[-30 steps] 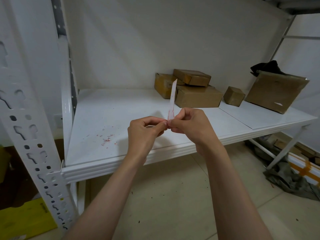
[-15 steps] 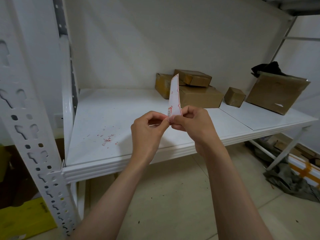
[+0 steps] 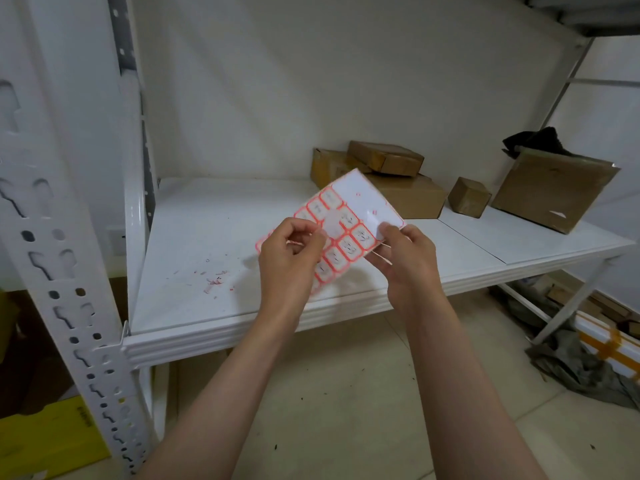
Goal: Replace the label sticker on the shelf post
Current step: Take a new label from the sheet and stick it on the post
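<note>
White shelving is filling the view, its shelf (image 3: 225,244) bare at the near end apart from a scatter of red scraps (image 3: 214,282), with cardboard boxes (image 3: 391,181) piled toward the far side. Left of the shelf, the slotted shelf post (image 3: 65,292) is rising at a slant; no label is visible on its near face, so the spot is probably ready for a new one.

Above the shelf's front edge, the sticker sheet (image 3: 349,220) is being held up facing the camera. The right hand (image 3: 405,258) is pinching the sheet's right corner, fingers closed on the backing. The left hand (image 3: 291,254) is working at the sheet's left side, thumb and forefinger (image 3: 317,239) drawn narrow against a red-bordered label; whether a label is already lifting is too blurred to tell.

To do this step well, the person should be keeping the backing taut with the right hand while a fingernail catches one corner of a single label. Peeling slowly and low along the sheet should keep the label from curling or tearing. Touching only the edge would spare the glue. The neighbouring labels sit tight together, so care is needed not to lift two. Once free, it wants carrying to the post and pressing flat between the slots.
</note>
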The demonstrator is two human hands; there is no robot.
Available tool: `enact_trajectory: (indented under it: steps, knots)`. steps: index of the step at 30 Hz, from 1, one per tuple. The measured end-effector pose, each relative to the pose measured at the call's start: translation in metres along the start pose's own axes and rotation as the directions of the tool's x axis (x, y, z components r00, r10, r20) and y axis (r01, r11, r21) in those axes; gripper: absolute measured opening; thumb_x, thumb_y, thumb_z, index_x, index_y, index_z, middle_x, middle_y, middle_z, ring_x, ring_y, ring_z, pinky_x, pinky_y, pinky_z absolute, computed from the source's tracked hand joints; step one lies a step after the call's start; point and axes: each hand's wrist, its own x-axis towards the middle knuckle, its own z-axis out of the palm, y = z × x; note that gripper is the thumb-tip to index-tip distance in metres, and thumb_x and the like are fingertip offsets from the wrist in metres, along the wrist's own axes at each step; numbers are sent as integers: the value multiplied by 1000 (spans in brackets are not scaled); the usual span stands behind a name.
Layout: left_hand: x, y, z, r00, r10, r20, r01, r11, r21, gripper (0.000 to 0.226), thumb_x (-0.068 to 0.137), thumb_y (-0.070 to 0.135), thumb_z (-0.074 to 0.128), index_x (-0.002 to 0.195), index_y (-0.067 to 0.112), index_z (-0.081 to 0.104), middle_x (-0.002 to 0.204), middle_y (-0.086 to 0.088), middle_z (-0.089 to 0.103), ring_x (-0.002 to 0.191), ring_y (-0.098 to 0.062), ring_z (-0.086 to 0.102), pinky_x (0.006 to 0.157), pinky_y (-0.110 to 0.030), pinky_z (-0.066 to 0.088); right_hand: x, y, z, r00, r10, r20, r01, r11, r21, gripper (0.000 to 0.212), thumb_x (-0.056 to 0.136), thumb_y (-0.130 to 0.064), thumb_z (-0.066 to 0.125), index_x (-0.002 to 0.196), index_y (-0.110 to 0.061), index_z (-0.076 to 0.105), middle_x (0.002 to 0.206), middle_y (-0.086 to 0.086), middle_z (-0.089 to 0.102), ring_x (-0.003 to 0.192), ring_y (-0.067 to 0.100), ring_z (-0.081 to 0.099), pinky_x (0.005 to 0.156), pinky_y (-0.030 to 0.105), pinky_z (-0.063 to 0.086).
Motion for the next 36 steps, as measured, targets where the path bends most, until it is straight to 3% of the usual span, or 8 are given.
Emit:
enact_trajectory:
  steps: [5, 10, 17, 20, 25, 29, 32, 36]
  knots:
    - [2, 0, 0, 1000, 15, -18, -13, 994, 113, 7, 94, 27, 67, 90, 30, 62, 86, 13, 69, 73, 2, 67, 61, -9, 48, 24, 29, -18, 952, 163, -258, -154, 987, 57, 16, 97, -22, 66, 111, -14, 64, 96, 6, 75, 78, 18, 74, 68, 30, 59]
    - [4, 0, -1, 1000, -4, -19, 6, 996, 87, 8, 91, 23, 72, 93, 26, 65, 87, 12, 72, 77, 1, 69, 62, -9, 50, 34, 35, -21, 911, 274, -308, -242, 961, 137, 13, 93, -26, 72, 92, -16, 64, 91, 6, 75, 76, 20, 75, 77, 36, 62]
    - [7, 3, -9, 1000, -13, 4, 13, 1000, 12, 10, 86, 14, 76, 92, 20, 70, 88, 2, 75, 81, -12, 74, 77, -25, 60, 45, 35, -22, 872, 299, -387, -216, 946, 244, 12, 89, -14, 76, 92, -5, 67, 78, 9, 71, 54, 10, 60, 47, 19, 48]
    - [8, 4, -13, 1000, 8, 6, -8, 1000, 3, 11, 86, 13, 76, 89, 22, 71, 88, 3, 76, 83, -12, 73, 78, -24, 60, 47, 37, -18, 875, 289, -390, -215, 951, 222, 17, 88, -12, 77, 85, -7, 61, 92, 14, 73, 63, 16, 68, 55, 23, 52]
    - [7, 8, -16, 989, 142, 32, -144, 988, 62, 13, 88, 11, 74, 92, 23, 76, 87, 7, 76, 86, -8, 72, 78, -18, 58, 38, 20, 2, 879, 167, -446, -135, 986, 102, 41, 91, -18, 70, 123, -21, 45, 132, 11, 48, 76, 21, 64, 50, 24, 50]
    - [6, 13, -18, 952, 306, 15, -304, 939, 163, 8, 89, 10, 74, 94, 15, 77, 90, 8, 75, 87, -3, 70, 75, -10, 53, 7, -11, 20, 989, 127, -72, -135, 983, -121, 21, 96, -25, 64, 115, -20, 57, 107, 8, 61, 77, 17, 63, 60, 25, 51]
    - [4, 15, -22, 904, 427, 8, -420, 886, 195, 9, 88, 7, 74, 91, 15, 76, 88, 7, 74, 85, -5, 70, 76, -10, 51, -11, -22, 28, 918, 218, 331, -162, 969, -188, 21, 92, -27, 65, 102, -9, 67, 89, 8, 65, 70, 16, 58, 59, 28, 47]
    - [3, 16, -28, 858, 513, 24, -502, 830, 243, 12, 87, 6, 75, 93, 15, 77, 87, 6, 74, 84, -8, 70, 79, -17, 55, -14, -15, 31, 852, 182, 491, -158, 983, -91, 24, 91, -10, 68, 111, 3, 71, 84, 8, 61, 64, 13, 54, 55, 22, 48]
